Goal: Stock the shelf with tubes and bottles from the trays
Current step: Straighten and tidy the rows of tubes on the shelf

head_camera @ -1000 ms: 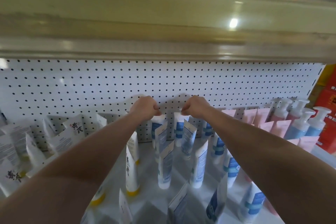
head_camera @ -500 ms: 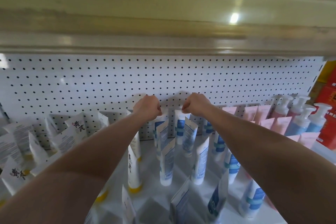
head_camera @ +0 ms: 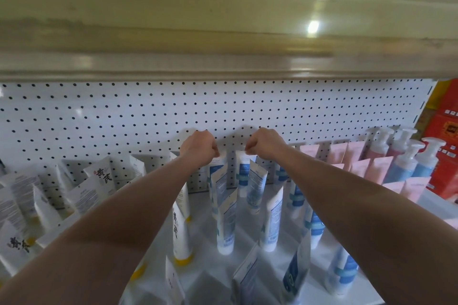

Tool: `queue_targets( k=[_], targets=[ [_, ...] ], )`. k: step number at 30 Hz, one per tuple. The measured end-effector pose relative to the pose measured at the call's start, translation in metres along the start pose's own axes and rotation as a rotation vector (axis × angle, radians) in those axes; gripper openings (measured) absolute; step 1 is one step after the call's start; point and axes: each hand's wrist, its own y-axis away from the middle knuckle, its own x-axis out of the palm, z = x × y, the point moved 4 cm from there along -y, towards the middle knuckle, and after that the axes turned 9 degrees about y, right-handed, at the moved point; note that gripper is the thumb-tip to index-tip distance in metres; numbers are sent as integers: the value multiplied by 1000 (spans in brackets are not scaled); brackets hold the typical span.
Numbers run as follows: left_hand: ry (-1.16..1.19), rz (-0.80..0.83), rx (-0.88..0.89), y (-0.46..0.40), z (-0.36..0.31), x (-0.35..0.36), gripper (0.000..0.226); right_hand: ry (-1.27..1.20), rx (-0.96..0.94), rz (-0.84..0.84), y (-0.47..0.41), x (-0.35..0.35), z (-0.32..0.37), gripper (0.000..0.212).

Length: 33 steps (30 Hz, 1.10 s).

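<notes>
At the back of the shelf (head_camera: 218, 277), against the pegboard (head_camera: 148, 111), both arms reach forward side by side. Left hand (head_camera: 198, 147) is curled closed, fingers pinched on the top edge of a white-and-blue tube (head_camera: 218, 168) standing in the rear row. Right hand (head_camera: 266, 142) is likewise curled closed, fingers pinched on the top edge of the neighbouring tube (head_camera: 242, 168). The two hands sit near each other with a strip of pegboard visible between them. Both gripped tubes stand cap-down, close to the pegboard; whether they touch it cannot be told.

Forward of the hands, more white-and-blue tubes (head_camera: 270, 220) stand cap-down in rows running toward the camera. Some tilt slightly. Between the arms, a white tube with a yellow cap (head_camera: 181, 238) stands just left of the blue rows, partly hidden by the left forearm.

Left of the left arm, white tubes with black characters (head_camera: 99, 176) stand and lean in a looser group; several are tilted.

Right of the right arm, pink tubes (head_camera: 357, 166) stand in rows. Beyond them, near the right end of the shelf, pump bottles (head_camera: 406, 163) stand upright: pink ones at the back, blue ones in front, all with white pump heads. A red carton (head_camera: 446, 146) stands past the shelf's right end.

An upper shelf edge (head_camera: 223, 32), beige and blurred, spans the view above the pegboard.
</notes>
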Motion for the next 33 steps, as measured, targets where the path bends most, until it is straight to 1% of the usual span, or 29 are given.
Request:
queue_targets(
  k=[6, 12, 20, 23, 24, 26, 28, 31, 33],
  targets=[
    [-3, 15, -8, -1, -1, 0, 9, -8, 2, -1, 1, -1, 0, 14],
    [-20, 28, -7, 1, -1, 0, 11, -9, 14, 1, 2, -2, 1, 14],
    [-19, 32, 19, 4, -3, -4, 8, -8, 36, 10, 1, 0, 0, 14],
    [7, -19, 30, 7, -5, -10, 17, -13, 38, 2, 4, -5, -1, 22],
    [22, -32, 28, 7, -5, -13, 21, -23, 37, -3, 5, -10, -2, 22],
    [40, -31, 30, 7, -6, -19, 28, -59, 23, -13, 9, -21, -4, 16],
    [42, -8, 47, 8, -8, -22, 29, -98, -9, 6, 16, -31, -3, 13],
    [150, 37, 52, 19, -13, -23, 26, -144, -50, 66, 34, -39, 2, 24],
    [206, 90, 60, 32, -19, -20, 24, -133, -69, 107, 44, -41, 4, 32]
  ],
)
